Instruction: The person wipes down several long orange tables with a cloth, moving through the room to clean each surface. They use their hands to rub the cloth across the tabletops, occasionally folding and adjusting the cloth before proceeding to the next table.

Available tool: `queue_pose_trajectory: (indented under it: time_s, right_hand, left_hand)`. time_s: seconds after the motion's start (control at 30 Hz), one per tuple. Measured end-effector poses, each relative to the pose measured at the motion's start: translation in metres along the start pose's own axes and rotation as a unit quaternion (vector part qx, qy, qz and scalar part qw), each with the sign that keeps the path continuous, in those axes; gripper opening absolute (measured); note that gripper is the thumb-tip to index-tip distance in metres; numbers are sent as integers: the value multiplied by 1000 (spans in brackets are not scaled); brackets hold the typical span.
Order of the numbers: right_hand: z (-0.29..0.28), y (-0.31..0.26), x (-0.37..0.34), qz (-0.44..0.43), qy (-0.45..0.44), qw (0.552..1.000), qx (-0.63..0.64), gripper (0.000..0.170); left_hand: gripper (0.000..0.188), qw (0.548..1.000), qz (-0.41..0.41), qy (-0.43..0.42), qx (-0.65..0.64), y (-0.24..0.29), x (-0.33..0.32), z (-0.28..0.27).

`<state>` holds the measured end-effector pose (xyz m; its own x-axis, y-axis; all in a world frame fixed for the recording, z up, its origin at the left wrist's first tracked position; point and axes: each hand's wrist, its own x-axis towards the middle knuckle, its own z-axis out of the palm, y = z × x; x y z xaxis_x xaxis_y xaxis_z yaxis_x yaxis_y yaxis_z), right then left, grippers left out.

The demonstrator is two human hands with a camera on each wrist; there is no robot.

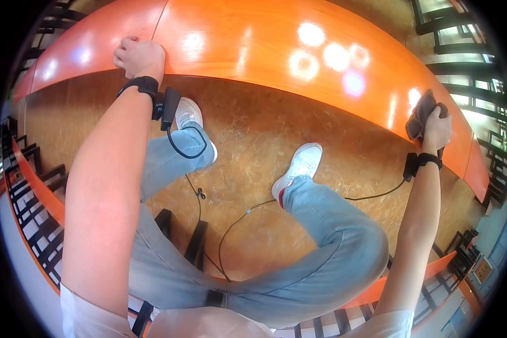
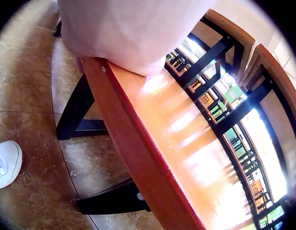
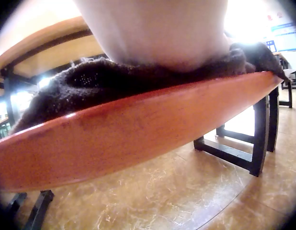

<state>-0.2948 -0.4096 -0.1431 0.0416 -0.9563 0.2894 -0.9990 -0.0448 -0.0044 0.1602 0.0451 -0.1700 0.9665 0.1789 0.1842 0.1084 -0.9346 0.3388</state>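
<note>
My right hand (image 1: 437, 130) grips a dark brown cloth (image 1: 420, 115) at the front edge of a long, glossy orange table (image 1: 225, 48). Seen from the right wrist, the fuzzy cloth (image 3: 100, 84) lies bunched on the tabletop under the hand (image 3: 162, 33), which hides part of it. Towards the table's other end, my left hand (image 1: 141, 57) rests on the top with its fingers curled in, close to a seam between table sections. In the left wrist view the left hand (image 2: 128, 33) covers part of the table's edge, and its fingers are mostly hidden.
Black table legs (image 2: 76, 108) stand on the brown marbled floor (image 1: 242, 118). A black cable (image 1: 236, 217) runs across the floor by the white shoes (image 1: 305, 160). Behind me is an orange bench (image 1: 36, 180); more tables and black-framed seats (image 1: 453, 67) stand beyond the table.
</note>
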Motion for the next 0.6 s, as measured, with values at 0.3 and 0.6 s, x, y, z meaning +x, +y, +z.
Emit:
queue_pose_trajectory:
  time_s: [0.3, 0.6]
  right_hand:
    - [0, 0, 0, -2, 9, 1000, -2, 57]
    - [3, 1, 4, 0, 14, 1000, 5, 58]
  left_hand:
    - [38, 1000, 2, 3, 7, -1, 1, 3]
    - [38, 1000, -8, 2, 8, 2, 0, 0]
